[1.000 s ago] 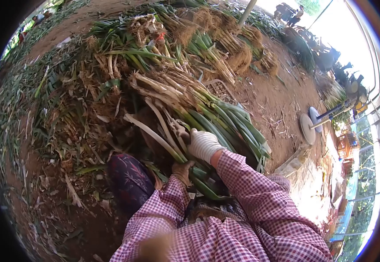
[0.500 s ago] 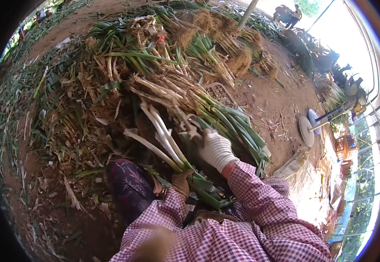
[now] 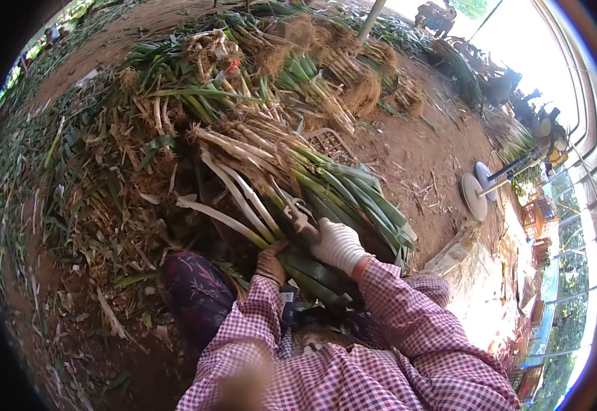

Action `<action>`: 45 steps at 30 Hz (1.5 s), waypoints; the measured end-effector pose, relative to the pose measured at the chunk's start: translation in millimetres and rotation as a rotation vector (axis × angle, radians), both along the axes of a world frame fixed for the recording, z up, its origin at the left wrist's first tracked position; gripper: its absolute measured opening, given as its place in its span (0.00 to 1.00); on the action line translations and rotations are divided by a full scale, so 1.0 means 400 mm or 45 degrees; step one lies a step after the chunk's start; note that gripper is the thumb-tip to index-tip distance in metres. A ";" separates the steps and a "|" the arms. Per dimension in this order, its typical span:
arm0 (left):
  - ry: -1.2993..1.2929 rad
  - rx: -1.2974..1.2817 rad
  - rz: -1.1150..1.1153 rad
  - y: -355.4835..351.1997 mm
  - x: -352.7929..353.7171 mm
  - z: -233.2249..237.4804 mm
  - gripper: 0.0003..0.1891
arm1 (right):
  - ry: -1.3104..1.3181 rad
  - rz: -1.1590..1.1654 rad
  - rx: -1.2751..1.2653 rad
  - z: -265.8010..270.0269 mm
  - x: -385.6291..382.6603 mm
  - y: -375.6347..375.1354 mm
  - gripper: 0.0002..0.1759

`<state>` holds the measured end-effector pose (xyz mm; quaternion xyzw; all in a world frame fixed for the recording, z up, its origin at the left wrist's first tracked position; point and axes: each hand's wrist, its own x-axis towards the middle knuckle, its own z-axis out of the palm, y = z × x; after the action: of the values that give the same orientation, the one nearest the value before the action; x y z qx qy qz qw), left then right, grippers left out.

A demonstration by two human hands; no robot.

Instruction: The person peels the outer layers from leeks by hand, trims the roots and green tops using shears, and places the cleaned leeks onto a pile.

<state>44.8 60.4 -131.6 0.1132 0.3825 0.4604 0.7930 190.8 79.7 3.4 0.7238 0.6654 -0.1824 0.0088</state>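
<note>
My left hand (image 3: 271,266), in a brown work glove, is closed around a few leeks (image 3: 252,195). Their peeled white stalks fan out up and left, and their green leaves (image 3: 312,274) trail toward my lap. My right hand (image 3: 337,245) wears a glove with a ribbed white back and dirty brown fingers. It is closed just above those leaves, close to a pale curled strip (image 3: 297,207); I cannot tell what its fingers hold. Directly beyond both hands lies a bundle of unpeeled leeks (image 3: 343,185), roots to the left and green leaves to the right.
Behind the bundle sits a plastic crate (image 3: 329,142). More leeks with bushy roots (image 3: 360,92) are heaped farther back. Leaf scraps (image 3: 100,198) cover the ground at left. At right stand a round-based stand (image 3: 474,196) and a pale sheet (image 3: 473,260). My knee (image 3: 197,291) is at lower left.
My left hand has moved slightly up and left with the leeks. My right hand stays close by, nearer the leaves of the held leeks. The whole view has shifted a little.
</note>
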 end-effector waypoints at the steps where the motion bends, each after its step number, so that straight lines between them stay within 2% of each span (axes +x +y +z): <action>1: -0.128 0.055 0.018 0.006 0.004 0.003 0.16 | 0.049 0.051 -0.076 0.032 -0.001 -0.013 0.23; 3: -0.260 0.101 0.031 0.008 0.006 0.009 0.18 | 0.148 0.036 -0.168 0.052 -0.005 -0.045 0.24; 5: -0.835 -0.063 -0.006 0.011 0.003 0.023 0.21 | 0.243 0.035 -0.187 0.041 -0.003 -0.077 0.23; 6: -0.838 -0.066 -0.004 0.012 0.003 0.023 0.21 | 0.341 0.033 -0.205 0.036 -0.001 -0.093 0.22; 8: -0.901 0.104 -0.201 0.011 0.004 0.017 0.20 | 0.385 0.021 -0.195 0.025 0.006 -0.115 0.20; 11: -1.018 0.104 -0.190 0.009 0.007 0.011 0.22 | 0.561 0.015 -0.132 0.042 0.020 -0.141 0.21; 12: -1.016 0.104 -0.192 0.004 0.007 0.015 0.22 | 0.576 0.002 -0.094 0.078 0.026 -0.155 0.21; 14: -0.753 0.040 -0.084 -0.011 0.005 0.044 0.23 | 0.587 -0.007 -0.058 0.122 0.057 -0.174 0.21; 16: -0.724 -0.030 -0.072 -0.019 0.008 0.017 0.23 | 0.227 0.259 -0.060 0.145 0.096 -0.198 0.21; 17: -0.694 -0.098 -0.066 -0.022 0.009 0.005 0.24 | 0.159 0.338 -0.109 0.176 0.095 -0.213 0.21; 18: -0.696 -0.099 -0.072 -0.024 0.007 -0.008 0.24 | 0.157 0.333 -0.108 0.174 0.101 -0.220 0.21; 20: -0.673 -0.207 -0.060 -0.027 0.001 -0.011 0.24 | -0.064 0.406 -0.288 0.174 0.104 -0.233 0.21; 26: -0.686 -0.139 -0.149 -0.031 -0.004 0.004 0.26 | 0.032 0.419 -0.088 0.163 0.060 -0.189 0.23; 28: -0.719 -0.094 -0.191 -0.031 -0.003 0.028 0.26 | -0.078 0.410 -0.231 0.166 0.030 -0.144 0.24; 30: -0.705 0.075 -0.105 -0.034 -0.001 0.058 0.27 | -0.102 0.403 -0.292 0.164 0.003 -0.101 0.25; 38: -0.714 -0.043 -0.011 -0.056 -0.005 0.024 0.21 | -0.089 0.559 -0.226 0.103 -0.074 0.052 0.27; 42: -0.718 0.019 -0.050 -0.069 -0.006 -0.017 0.20 | -0.075 0.531 -0.349 0.078 -0.113 0.124 0.27; 45: -0.676 0.063 0.024 -0.078 -0.004 0.008 0.19 | -0.046 0.536 -0.399 0.062 -0.133 0.161 0.26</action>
<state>43.2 29.2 -128.4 0.0043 0.1509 0.4906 0.8582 137.5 144.2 28.4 0.5622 0.7648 -0.2644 0.1703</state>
